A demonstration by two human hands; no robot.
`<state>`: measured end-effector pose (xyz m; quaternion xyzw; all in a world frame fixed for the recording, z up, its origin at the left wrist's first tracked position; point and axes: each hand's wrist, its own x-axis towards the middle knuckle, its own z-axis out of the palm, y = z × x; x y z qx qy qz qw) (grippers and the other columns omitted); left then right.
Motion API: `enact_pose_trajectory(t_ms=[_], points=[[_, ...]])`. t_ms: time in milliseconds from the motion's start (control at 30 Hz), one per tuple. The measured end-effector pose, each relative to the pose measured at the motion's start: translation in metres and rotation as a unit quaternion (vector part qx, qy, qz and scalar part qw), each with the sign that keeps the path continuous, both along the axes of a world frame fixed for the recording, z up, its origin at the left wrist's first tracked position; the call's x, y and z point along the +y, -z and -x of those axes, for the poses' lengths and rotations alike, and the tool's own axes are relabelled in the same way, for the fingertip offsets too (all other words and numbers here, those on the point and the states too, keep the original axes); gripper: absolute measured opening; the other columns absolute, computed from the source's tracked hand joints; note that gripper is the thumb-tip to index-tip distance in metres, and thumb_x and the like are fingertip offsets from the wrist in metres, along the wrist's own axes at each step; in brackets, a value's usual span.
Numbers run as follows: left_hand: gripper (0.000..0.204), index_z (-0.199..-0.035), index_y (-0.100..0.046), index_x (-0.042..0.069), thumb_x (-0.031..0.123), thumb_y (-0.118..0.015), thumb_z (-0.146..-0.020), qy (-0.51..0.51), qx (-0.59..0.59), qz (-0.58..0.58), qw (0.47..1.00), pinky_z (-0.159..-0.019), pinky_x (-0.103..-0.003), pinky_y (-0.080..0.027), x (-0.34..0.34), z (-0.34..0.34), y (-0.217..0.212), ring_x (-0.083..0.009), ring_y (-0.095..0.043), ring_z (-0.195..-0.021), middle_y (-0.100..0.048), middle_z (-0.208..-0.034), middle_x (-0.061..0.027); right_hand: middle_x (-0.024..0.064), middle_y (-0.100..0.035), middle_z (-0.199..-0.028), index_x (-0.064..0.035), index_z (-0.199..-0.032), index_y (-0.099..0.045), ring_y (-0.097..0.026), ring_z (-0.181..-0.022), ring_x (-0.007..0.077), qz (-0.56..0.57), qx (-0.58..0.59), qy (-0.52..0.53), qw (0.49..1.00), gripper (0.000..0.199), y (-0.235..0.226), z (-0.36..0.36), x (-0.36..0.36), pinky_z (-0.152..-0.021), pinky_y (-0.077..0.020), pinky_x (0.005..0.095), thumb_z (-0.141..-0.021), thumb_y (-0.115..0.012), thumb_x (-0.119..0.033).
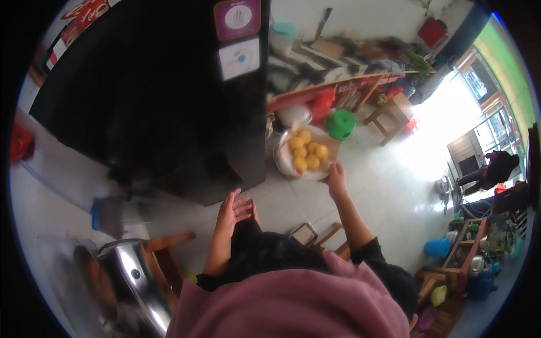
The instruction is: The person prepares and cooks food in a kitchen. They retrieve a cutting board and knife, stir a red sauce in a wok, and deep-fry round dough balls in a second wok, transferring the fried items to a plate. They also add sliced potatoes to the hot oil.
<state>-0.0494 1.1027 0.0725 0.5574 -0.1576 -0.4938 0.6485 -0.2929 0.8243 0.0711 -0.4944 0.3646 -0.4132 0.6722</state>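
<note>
Bowl (283,161) of yellow balls (313,162), straight ahead, near the green stool (341,125); impossible to tell about any support beneath. Right hand (336,181) apparently pinching the near right edge; left hand (228,213) empty and spread, well apart from the bowl, near the black cabinet (225,163). With grip on one side only, possible tipping, and rolling of balls down to the floor (284,197); with careless swing leftward, maybe a knock against the cabinet.
</note>
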Motion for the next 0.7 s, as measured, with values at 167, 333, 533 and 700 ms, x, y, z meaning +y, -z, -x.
enact_pose_trajectory(t_ms=[167,333,533,700], points=[[0.050,-0.123,-0.061,0.004,0.043,-0.062,-0.091,0.040,-0.441,-0.192,0.876,-0.088,-0.042,-0.052,-0.043,-0.130,0.175,-0.0366,-0.063,-0.108,-0.066,-0.113,-0.0213,0.0202,-0.057,-0.114,0.0041,-0.123,-0.048,-0.065,-0.096,0.0308,0.005,0.027,0.196,0.980,0.036,0.040,-0.091,-0.211,-0.067,-0.0617,0.0386,-0.101,-0.039,-0.022],[0.036,-0.103,-0.067,0.006,0.038,-0.059,-0.091,-0.002,-0.248,-0.418,0.874,-0.067,-0.043,-0.054,-0.113,-0.248,0.328,-0.0278,-0.066,-0.079,-0.067,-0.080,-0.0102,0.0160,-0.064,-0.102,0.0024,-0.112,-0.055,-0.068,-0.086,0.0276,0.106,0.064,0.307,0.944,0.027,0.111,-0.197,-0.520,-0.061,-0.0597,0.0357,-0.101,-0.044,-0.019],[0.022,-0.099,-0.068,0.009,0.025,-0.056,-0.090,-0.024,-0.291,-0.435,0.852,-0.067,-0.042,-0.052,-0.242,-0.304,0.421,-0.0254,-0.064,-0.078,-0.065,-0.085,-0.0093,0.0161,-0.066,-0.092,0.0023,-0.101,-0.061,-0.067,-0.081,0.0277,0.243,0.184,0.173,0.936,0.024,0.164,-0.361,-0.806,-0.060,-0.0541,0.0351,-0.098,-0.047,-0.017],[0.038,-0.112,-0.065,0.005,0.036,-0.058,-0.092,-0.216,-0.170,-0.512,0.814,-0.080,-0.043,-0.052,-0.328,-0.302,0.424,-0.0315,-0.065,-0.088,-0.069,-0.093,-0.0161,0.0177,-0.066,-0.095,0.0025,-0.102,-0.061,-0.066,-0.084,0.0299,0.315,0.274,-0.069,0.906,0.026,0.214,-0.555,-0.821,-0.064,-0.0531,0.0371,-0.098,-0.047,-0.019]])
